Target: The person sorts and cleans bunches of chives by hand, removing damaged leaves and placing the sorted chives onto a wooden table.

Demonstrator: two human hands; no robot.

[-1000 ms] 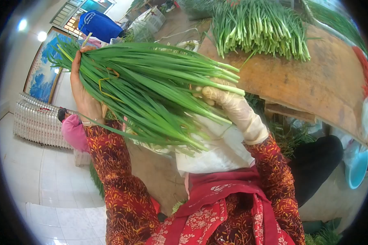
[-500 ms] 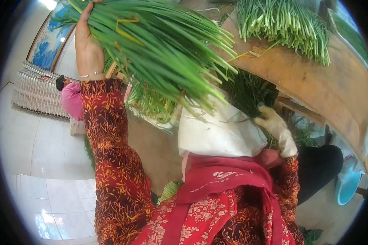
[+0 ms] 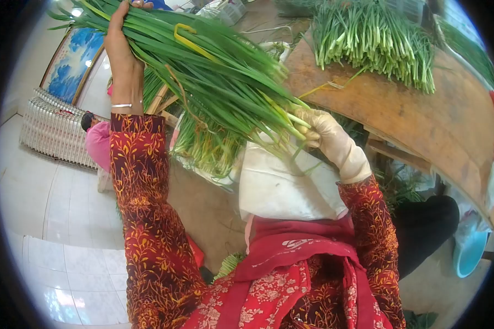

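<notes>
A bunch of long green stalks [image 3: 203, 60] stretches across the upper left of the view, leafy ends at the left and pale ends at the right. Bare-skinned, my left hand [image 3: 121, 49] is wrapped round the leafy end. My right hand [image 3: 326, 131] wears a pale glove, and its fingers close on pale stalk ends at the bunch's lower right. Yellowed leaves [image 3: 189, 44] show among the green ones. Below the bunch, a white cloth [image 3: 288, 186] covers my lap.
On the wooden board [image 3: 389, 120] at the right lies a large pile of trimmed stalks [image 3: 373, 46]. More stalks [image 3: 211, 145] stand below the bunch. A light blue basin [image 3: 469, 255] is at the lower right. A person in pink [image 3: 99, 143] is at the left.
My right hand left the bunch, was apart with fingers spread half a second ago, and now grips pale stalk ends again. The bunch sits higher in view than one second ago.
</notes>
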